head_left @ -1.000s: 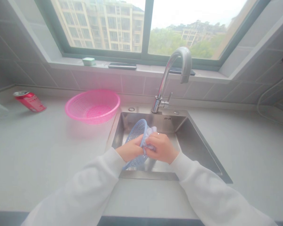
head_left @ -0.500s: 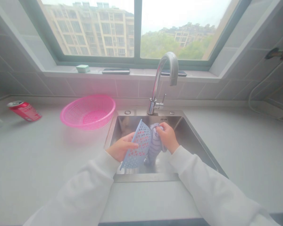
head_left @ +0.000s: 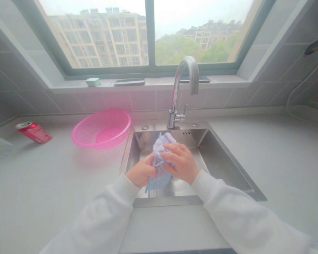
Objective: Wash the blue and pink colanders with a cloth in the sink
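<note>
With my left hand [head_left: 141,171] I hold the blue basket [head_left: 160,179], and my right hand [head_left: 180,160] presses the pale cloth [head_left: 163,147] on it.

Can [head_left: 37,133], pink basket [head_left: 113,118] on counter [head_left: 42,187].

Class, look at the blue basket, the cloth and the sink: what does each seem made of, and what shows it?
Blue basket: probably matt plastic; thin-walled, evenly coloured, with regular holes.
Cloth: soft textile, perhaps microfibre; it looks fluffy and bunches under the right hand.
Sink: satin-looking metal, likely stainless steel; grey with soft, blurred reflections.
</note>
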Tool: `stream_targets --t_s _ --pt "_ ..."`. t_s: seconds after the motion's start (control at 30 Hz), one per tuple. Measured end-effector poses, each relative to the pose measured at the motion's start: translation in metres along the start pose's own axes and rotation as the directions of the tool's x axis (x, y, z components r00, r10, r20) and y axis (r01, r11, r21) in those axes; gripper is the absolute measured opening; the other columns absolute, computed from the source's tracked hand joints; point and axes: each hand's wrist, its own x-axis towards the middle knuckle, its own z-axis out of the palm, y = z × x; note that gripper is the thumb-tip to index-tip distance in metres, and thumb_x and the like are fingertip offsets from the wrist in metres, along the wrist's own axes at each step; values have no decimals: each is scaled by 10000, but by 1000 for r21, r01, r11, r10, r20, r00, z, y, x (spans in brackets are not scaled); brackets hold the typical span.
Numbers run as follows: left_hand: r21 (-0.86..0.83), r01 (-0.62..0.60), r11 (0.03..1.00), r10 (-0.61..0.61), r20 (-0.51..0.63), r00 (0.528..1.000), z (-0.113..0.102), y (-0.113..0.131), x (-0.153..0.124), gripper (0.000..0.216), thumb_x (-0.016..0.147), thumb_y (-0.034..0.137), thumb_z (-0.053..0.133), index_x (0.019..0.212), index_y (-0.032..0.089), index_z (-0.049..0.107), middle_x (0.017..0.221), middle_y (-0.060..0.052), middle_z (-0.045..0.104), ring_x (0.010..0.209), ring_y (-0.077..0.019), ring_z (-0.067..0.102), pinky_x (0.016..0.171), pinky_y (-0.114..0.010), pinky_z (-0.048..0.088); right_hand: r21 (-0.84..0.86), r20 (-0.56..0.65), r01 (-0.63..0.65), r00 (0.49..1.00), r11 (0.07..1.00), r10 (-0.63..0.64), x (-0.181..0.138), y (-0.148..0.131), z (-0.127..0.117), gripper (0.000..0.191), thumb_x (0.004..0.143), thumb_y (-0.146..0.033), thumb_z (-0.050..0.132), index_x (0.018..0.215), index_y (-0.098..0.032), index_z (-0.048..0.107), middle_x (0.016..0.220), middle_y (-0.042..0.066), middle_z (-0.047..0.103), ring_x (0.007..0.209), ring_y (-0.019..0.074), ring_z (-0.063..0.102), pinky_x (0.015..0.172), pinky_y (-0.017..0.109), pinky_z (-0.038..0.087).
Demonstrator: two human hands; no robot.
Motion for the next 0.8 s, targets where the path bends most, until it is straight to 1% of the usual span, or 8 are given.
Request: stream_targets --t_s 0.07,0.2,0.27,0.37,0.47,0.57,0.7,0.8 --pt "2 13 1000 -13 19 1000 2 0 -1 733 553 -19 696 1246 219 696 1007 -46 748 907 -220 700 817 -325 488 5 2 -171 985 985 171 2 14 0 159 917 -280 631 1021 -278 751 1071 69 780 1012 251 708 907 399 529" --pt "4 65 998 -65 61 996 6 0 -2 753 570 -28 656 1276 234 689 1163 -76 754 1047 -269 709 917 -381 490 36 56 -497 867 867 495 4 32 -5 179 898 -258 611 1015 -242 746 961 55 782 891 236 713 792 358 532" --pt "15 57 998 -58 44 997 6 -1 -1 761 564 -30 643 1279 229 687 1136 -72 758 1018 -259 711 898 -368 491 50 75 -481 876 875 477 3 27 -7 181 878 -239 613 1000 -241 747 953 48 776 863 222 705 770 339 524" --pt "42 21 999 -21 8 1000 5 -1 0 777 539 -28 631 1268 232 697 1069 -45 757 967 -233 702 851 -326 493 84 113 -165 981 983 155 -3 6 -5 113 851 -254 652 903 -264 752 880 32 745 810 199 678 733 315 502" --pt "110 -4 994 2 18 1000 3 1 0 808 511 -29 617 1269 236 709 1081 -33 750 1006 -228 681 859 -305 489 58 100 70 992 996 -75 -6 -6 -2 95 832 -261 673 870 -283 758 818 24 723 756 196 648 701 317 483" --pt "180 5 984 -10 24 1000 3 4 -1 768 514 -20 598 1234 212 729 1055 -32 751 965 -204 667 868 -302 474 23 60 -118 991 993 117 -2 5 -3 160 851 -247 653 953 -281 772 877 35 744 815 210 672 748 325 507" --pt "174 65 983 -77 60 995 5 3 -5 814 542 -18 605 1316 221 688 1154 -54 743 1083 -241 668 969 -358 463 31 27 -457 889 889 456 4 25 -8 212 887 -247 586 999 -252 766 887 39 748 834 221 691 752 335 522" --pt "151 52 987 -63 68 996 2 -1 -4 837 546 -18 614 1346 225 669 1168 -63 739 1116 -265 668 986 -378 469 41 21 -366 931 930 365 0 14 -7 187 868 -233 595 956 -259 758 858 35 735 821 217 683 747 333 517"
